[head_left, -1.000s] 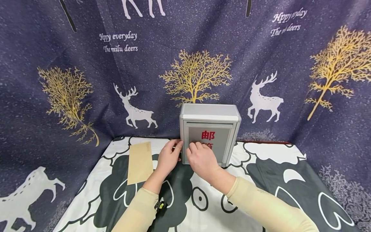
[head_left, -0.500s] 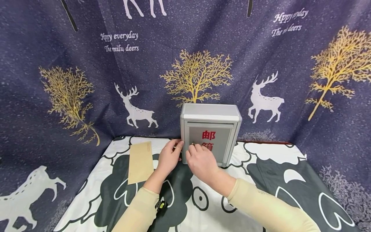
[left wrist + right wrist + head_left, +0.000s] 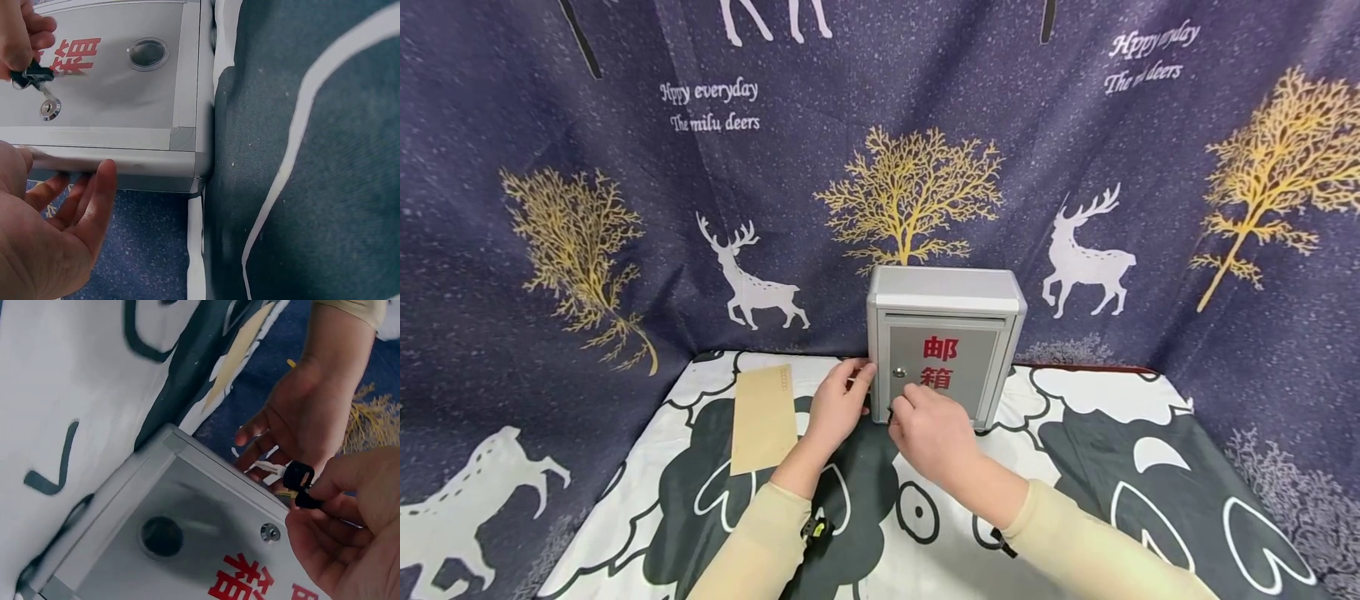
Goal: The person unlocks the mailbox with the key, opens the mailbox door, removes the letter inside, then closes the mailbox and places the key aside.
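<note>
A silver-grey metal mailbox (image 3: pixel 955 287) with red characters on its door stands upright at the back of the cloth-covered surface. Its round keyhole lock (image 3: pixel 899 373) is uncovered, with no key in it. My right hand (image 3: pixel 934 433) is just below and to the right of the lock, pinching black-headed keys (image 3: pixel 299 476) between thumb and fingers. One metal blade points away from the hand, apart from the door. At the mailbox's left side, my left hand (image 3: pixel 837 406) rests its fingers (image 3: pixel 99 200) against the side wall and front edge.
To the left, a brown paper envelope (image 3: pixel 763 418) lies flat on the patterned cloth (image 3: pixel 925 567). Behind the mailbox hangs a dark blue curtain (image 3: pixel 805 158) printed with deer and trees. A round dark window (image 3: pixel 148 54) sits low in the mailbox door.
My right hand has moved down and slightly right, away from the lock, with the keys in its fingers. The lock, covered before, now shows. My left hand has stayed at the mailbox's side.
</note>
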A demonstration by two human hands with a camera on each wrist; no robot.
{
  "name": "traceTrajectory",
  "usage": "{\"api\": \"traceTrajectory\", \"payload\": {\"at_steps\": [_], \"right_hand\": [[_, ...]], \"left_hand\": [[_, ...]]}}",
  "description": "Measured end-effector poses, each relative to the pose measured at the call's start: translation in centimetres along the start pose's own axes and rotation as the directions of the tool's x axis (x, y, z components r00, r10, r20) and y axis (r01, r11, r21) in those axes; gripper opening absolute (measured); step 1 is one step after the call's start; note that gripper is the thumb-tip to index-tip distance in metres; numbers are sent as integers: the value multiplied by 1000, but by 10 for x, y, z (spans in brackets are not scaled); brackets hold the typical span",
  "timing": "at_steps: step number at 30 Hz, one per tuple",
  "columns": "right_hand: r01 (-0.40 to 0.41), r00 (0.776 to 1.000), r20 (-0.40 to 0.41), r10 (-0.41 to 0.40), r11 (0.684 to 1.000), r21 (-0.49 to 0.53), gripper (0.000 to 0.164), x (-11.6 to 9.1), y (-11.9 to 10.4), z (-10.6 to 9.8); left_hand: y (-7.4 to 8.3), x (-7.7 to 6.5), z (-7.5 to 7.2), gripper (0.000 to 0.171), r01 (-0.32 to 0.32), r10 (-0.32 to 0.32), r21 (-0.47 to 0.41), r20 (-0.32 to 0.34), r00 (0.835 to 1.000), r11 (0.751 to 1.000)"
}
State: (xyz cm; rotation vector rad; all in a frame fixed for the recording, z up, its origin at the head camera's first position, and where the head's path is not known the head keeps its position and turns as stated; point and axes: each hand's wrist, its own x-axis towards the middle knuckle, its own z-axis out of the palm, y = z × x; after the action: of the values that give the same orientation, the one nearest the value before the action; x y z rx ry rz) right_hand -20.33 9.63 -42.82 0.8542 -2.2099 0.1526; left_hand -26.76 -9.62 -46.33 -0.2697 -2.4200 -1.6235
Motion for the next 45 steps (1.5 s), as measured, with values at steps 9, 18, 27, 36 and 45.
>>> {"api": "traceTrajectory", "payload": {"at_steps": [9,18,27,36,45], "right_hand": [[-251,964,157,214,930,269,9,-4,5,-8],[-473,873,352,336,757,450,10,-13,18,-3],[-665,744,554,374,497,557,7,-26,34,7],[-804,586,724,363,154,574,12,-42,51,26],[-854,496,795,348,32,519,18,-49,56,34]], "left_hand": [[-1,0,0,47,4,-4,4,-7,1000,1000],[-1,1,1,48,4,-4,4,-10,1000,1000],[-2,1,2,47,-3,3,9,-15,1000,1000],[-1,1,3,44,0,0,10,-11,1000,1000],[0,1,3,42,-2,2,-8,-15,1000,1000]]}}
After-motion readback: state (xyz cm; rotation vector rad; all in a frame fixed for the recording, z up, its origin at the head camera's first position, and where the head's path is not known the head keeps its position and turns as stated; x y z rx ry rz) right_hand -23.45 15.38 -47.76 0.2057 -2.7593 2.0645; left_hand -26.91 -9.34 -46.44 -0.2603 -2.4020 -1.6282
